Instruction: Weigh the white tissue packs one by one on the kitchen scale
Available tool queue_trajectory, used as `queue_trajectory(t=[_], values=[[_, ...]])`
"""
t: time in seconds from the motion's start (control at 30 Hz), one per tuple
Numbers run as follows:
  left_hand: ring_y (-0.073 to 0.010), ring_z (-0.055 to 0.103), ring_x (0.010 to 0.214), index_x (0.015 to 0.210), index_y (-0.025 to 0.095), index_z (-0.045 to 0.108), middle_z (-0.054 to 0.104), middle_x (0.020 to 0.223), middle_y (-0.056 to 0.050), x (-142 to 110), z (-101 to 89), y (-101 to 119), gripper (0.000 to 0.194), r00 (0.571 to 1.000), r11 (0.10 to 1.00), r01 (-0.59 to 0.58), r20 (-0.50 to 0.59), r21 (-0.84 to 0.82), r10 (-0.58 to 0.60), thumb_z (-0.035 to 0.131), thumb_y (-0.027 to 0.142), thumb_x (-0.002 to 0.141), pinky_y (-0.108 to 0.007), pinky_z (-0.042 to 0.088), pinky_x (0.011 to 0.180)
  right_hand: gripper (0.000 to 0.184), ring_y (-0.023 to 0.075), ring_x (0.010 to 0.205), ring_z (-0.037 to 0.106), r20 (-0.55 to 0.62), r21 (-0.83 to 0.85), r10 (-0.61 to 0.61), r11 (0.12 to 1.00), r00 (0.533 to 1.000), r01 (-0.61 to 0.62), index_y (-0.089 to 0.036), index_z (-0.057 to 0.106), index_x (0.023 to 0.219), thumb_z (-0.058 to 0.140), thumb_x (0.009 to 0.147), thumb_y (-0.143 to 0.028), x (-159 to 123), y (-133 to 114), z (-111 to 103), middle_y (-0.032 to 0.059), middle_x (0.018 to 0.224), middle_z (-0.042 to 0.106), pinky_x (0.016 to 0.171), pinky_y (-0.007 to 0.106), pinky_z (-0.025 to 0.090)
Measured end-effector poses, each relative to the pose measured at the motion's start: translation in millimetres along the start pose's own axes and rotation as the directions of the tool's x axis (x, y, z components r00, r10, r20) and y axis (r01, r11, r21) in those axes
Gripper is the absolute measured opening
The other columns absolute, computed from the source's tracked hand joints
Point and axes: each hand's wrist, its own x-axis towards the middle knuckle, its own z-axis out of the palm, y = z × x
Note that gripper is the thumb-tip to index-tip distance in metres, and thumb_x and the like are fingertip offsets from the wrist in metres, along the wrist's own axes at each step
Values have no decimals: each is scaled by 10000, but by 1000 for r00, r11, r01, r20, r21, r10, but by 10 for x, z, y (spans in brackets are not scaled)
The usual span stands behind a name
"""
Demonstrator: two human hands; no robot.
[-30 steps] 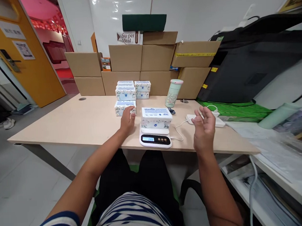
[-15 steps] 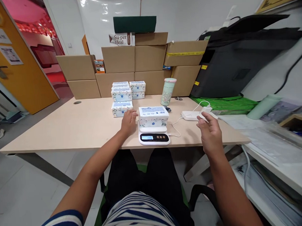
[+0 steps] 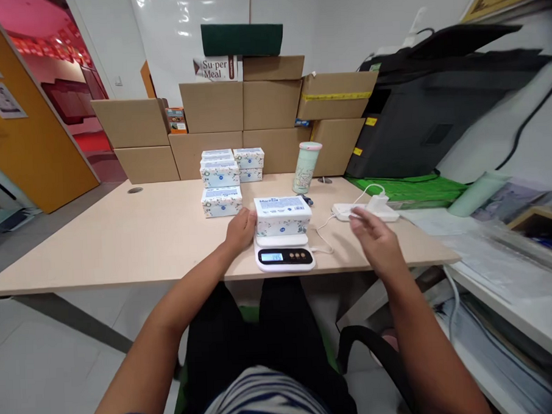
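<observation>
A white pack of tissues (image 3: 282, 217) with a floral print lies on a white kitchen scale (image 3: 285, 258), whose display is lit. Close against the pack's left side is my left hand (image 3: 241, 229); its fingers are partly hidden, and I cannot tell if they touch the pack. My right hand (image 3: 376, 234) hovers over the table to the right of the scale, fingers stretched out and nothing in them. Beyond my left hand stand more stacked tissue packs (image 3: 221, 201), in two columns.
A pale green tumbler (image 3: 306, 168) stands behind the scale. A white power strip (image 3: 344, 211) with a plugged-in charger lies beyond my right hand, and a cable (image 3: 323, 232) runs to the scale. Cardboard boxes (image 3: 212, 106) line the table's back. A dark printer (image 3: 436, 114) is at right.
My right hand has moved left, closer to the scale. My left hand has shifted slightly toward the pack on the scale. The view has turned a little.
</observation>
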Motion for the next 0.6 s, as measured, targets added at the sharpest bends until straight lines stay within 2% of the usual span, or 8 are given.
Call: queue_trajectory(t=[0.07,0.13,0.2,0.3,0.37,0.47,0.53,0.6], values=[[-296,609,895,742,270,511,608,886,-95,-6,36,-41,663,999,999,-30,31,20,29,147,713,1074,-474,520,861,707,356,1356,673,218,-122,-112,982,970,141,-246,672,1423,712,889,-709,195,-33,83,174,1456,695,1159,629,531],[-287,613,903,772,269,518,601,905,-88,-18,56,-70,644,997,998,-58,44,22,57,145,692,1082,-462,517,843,745,387,1500,549,436,-229,-220,911,873,344,-252,664,1457,751,863,-693,481,-163,216,172,1580,609,1241,666,437],[-274,609,909,811,269,530,592,926,-80,-34,57,-80,607,995,997,-78,57,13,77,161,661,1092,-448,506,827,794,400,1590,431,646,-239,-247,833,722,499,-262,644,1500,783,841,-683,797,-362,422,154,1652,544,1293,667,362],[-275,596,965,852,270,565,607,978,-86,-57,40,-79,511,984,990,-139,114,-17,140,263,604,1094,-458,508,871,1009,405,1592,425,878,-148,-175,787,447,599,-276,528,1615,866,752,-675,1171,-599,829,138,1685,504,1286,619,388],[-287,591,1040,855,271,591,628,1049,-101,-65,35,-95,433,970,982,-173,160,-70,183,369,573,1071,-485,511,960,1197,432,1526,497,934,-136,-116,760,339,635,-246,438,1673,940,655,-623,1297,-619,1080,174,1649,535,1240,611,439],[-313,583,1207,842,272,626,632,1198,-129,-55,44,-176,338,973,969,-76,196,-235,123,518,546,1009,-518,479,1116,1292,427,1355,632,940,-136,-124,720,319,681,-205,380,1699,986,592,-481,1409,-508,1307,205,1532,627,1131,571,529],[-334,551,1336,823,270,635,622,1274,-141,-26,37,-257,339,977,923,103,213,-372,-23,592,579,958,-527,429,1206,1245,404,1303,657,923,-119,-193,679,332,724,-205,377,1697,964,615,-391,1553,-446,1399,198,1494,649,1102,547,542],[-359,519,1418,832,263,652,629,1344,-140,13,1,-336,410,945,812,290,284,-507,-160,646,668,894,-539,371,1265,1173,410,1360,619,894,-122,-269,626,359,771,-203,378,1691,918,657,-331,1775,-439,1526,209,1537,612,1146,570,499]])
